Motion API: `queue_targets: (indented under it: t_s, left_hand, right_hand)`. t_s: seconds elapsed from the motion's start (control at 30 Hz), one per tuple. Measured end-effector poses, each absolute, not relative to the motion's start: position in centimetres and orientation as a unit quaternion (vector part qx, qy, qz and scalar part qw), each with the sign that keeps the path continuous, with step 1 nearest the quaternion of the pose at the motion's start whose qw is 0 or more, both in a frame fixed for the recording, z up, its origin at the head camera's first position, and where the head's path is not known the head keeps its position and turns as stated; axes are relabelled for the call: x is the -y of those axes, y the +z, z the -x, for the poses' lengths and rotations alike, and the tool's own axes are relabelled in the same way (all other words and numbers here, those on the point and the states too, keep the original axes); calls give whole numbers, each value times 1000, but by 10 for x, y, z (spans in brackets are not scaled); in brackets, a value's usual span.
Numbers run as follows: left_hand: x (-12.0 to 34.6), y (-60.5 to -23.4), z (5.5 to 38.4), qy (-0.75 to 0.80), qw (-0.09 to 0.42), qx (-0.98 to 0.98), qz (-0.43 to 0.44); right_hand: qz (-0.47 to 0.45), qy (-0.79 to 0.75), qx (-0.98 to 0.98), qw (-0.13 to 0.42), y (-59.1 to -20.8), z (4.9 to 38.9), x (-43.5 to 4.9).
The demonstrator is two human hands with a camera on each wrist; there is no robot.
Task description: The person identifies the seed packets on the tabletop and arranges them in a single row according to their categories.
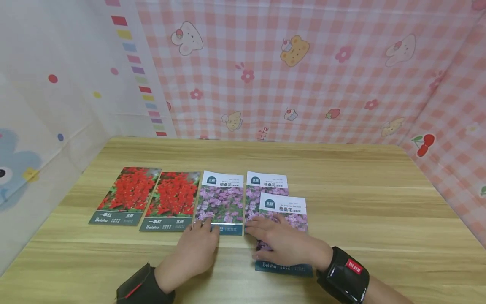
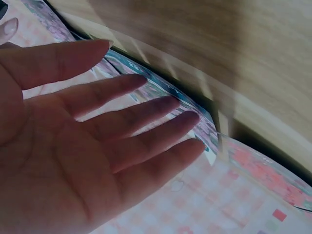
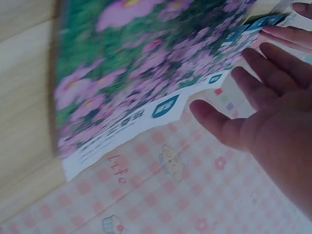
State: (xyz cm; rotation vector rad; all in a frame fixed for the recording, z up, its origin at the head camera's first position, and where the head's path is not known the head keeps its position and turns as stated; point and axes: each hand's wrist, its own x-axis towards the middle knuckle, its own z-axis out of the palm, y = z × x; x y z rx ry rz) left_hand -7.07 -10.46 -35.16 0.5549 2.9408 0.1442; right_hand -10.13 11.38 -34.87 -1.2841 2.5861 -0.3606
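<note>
My left hand [image 1: 199, 247] lies palm down with its fingertips on the lower edge of a purple-flower seed packet [image 1: 220, 202]. In the left wrist view the fingers [image 2: 146, 117] reach out nearly straight toward the packets. My right hand [image 1: 282, 240] spreads over another purple-flower packet [image 1: 282, 204], which partly covers a third one [image 1: 265, 179] behind it. The right fingertips extend past the left edge of the top packet onto the one beneath. The right wrist view shows these fingers [image 3: 263, 87] stretched out, with the top packet [image 3: 146, 63] large beside them.
Two red-flower seed packets, one at the far left [image 1: 125, 190] and one beside it [image 1: 172, 198], continue the row. They lie on a wood-grain table [image 1: 360, 190]. Behind the table hangs a pink checked cloth [image 1: 265, 84], and a whitish cloth [image 1: 57, 105] stands at the left.
</note>
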Motion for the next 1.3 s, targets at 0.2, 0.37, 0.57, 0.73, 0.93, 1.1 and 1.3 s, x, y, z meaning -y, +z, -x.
queue_targets:
  t_s: [0.2, 0.37, 0.57, 0.73, 0.93, 1.1, 1.3]
  left_hand:
    - [105, -352, 72, 42, 102, -977, -180]
    - [102, -351, 71, 30, 112, -978, -173]
    - [102, -352, 72, 25, 116, -978, -170]
    - [103, -352, 72, 27, 106, -979, -171]
    - [102, -351, 72, 27, 83, -981, -173]
    - [97, -351, 71, 23, 71, -980, -185]
    - [85, -349, 70, 29, 86, -972, -215]
  right_hand:
    - [467, -103, -869, 130, -350, 99, -102]
    - [469, -93, -868, 137, -351, 98, -95]
    - [462, -82, -871, 148, -352, 100, -91]
    - [457, -88, -871, 157, -352, 101, -91]
    - [455, -109, -869, 158, -353, 100, -95]
    - [444, -128, -875, 147, -349, 98, -102]
    - [438, -119, -883, 124, -348, 92, -110]
